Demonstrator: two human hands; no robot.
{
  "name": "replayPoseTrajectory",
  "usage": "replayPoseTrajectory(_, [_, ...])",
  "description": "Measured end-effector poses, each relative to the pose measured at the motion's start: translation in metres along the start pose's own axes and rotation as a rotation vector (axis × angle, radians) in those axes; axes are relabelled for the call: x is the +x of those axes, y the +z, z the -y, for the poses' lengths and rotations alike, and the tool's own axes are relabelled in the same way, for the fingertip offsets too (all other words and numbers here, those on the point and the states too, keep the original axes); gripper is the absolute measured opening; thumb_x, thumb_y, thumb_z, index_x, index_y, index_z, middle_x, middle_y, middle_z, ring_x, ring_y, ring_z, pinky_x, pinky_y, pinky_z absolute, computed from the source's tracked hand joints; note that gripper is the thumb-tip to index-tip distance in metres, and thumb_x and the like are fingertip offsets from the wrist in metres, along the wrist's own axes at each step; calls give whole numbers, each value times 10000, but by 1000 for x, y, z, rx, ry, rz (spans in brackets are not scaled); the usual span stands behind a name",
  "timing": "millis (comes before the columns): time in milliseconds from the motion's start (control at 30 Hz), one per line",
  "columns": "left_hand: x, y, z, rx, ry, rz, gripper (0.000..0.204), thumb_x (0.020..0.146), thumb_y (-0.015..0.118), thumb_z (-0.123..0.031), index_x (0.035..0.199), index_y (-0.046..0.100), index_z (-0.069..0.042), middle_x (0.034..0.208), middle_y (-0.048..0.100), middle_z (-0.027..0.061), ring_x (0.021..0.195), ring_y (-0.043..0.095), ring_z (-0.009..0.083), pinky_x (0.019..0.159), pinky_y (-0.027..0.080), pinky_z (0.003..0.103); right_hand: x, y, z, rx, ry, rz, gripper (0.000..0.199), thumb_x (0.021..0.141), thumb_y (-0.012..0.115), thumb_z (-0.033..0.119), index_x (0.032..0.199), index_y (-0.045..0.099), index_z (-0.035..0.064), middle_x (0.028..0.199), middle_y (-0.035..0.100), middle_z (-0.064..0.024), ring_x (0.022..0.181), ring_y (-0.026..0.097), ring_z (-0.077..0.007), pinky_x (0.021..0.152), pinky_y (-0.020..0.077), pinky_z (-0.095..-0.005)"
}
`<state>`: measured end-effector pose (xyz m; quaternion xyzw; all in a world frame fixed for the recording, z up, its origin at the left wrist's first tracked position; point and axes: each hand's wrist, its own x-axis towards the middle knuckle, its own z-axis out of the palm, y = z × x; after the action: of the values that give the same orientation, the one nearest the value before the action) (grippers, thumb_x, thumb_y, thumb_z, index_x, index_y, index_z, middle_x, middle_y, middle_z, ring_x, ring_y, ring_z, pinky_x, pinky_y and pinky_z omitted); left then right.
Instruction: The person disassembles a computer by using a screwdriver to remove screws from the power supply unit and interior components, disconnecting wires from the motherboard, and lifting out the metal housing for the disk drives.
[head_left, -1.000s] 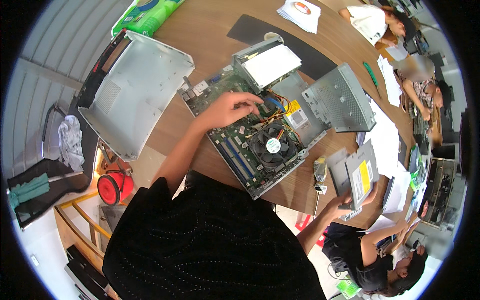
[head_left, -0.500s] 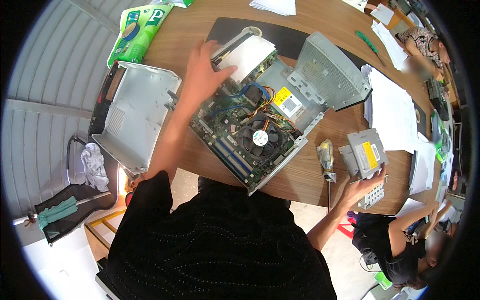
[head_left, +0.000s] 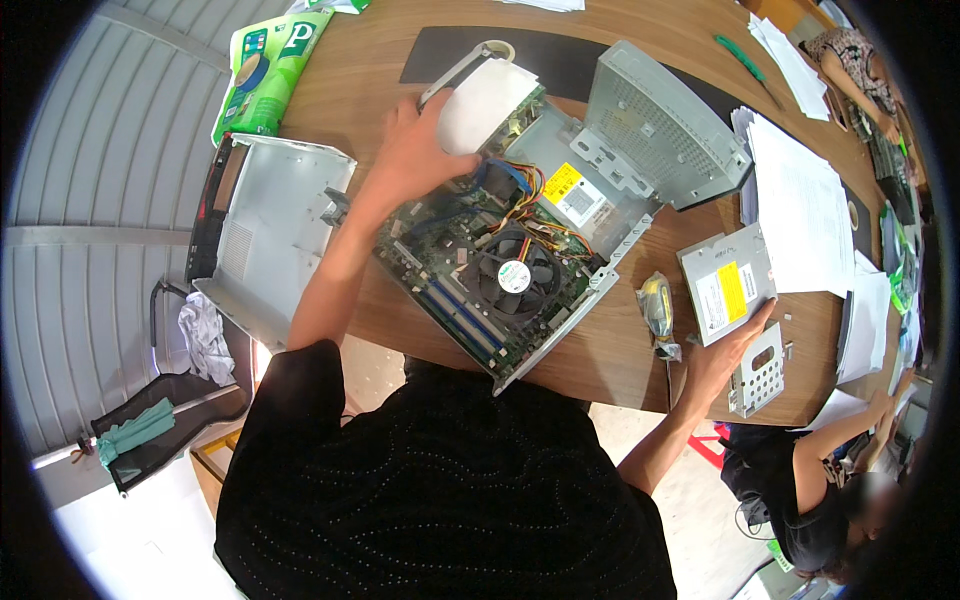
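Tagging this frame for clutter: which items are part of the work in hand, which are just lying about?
In hand: left hand on open computer case; right hand on optical drive; drive bracket.
Lying about: green packet, side panel, paper stack, green pen.
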<state>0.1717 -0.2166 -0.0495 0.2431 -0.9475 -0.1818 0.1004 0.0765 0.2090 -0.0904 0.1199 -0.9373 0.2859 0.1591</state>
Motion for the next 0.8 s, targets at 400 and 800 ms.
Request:
replayPoseTrajectory(400, [-1,-9,-11,-50,-67,-16,893,641,810,-324,1418,436,-90,1260,471,269,1206,453,431,1028,398,469,2,2,8,-20,-26,82,1115,715,795,126,1557,67,59,1498,333,-314,1370,373,-459,1105,371,-482])
replayPoseTrajectory(800, [-26,-33,39,-304,24,-251,807,813,744,-359,1462,383,-44,1379,471,299,1183,528,385,1016,418,405,-20,-29,2,167,193,310,785,838,718,112,1497,297,36,1382,505,-276,1220,558,-397,953,490,-427])
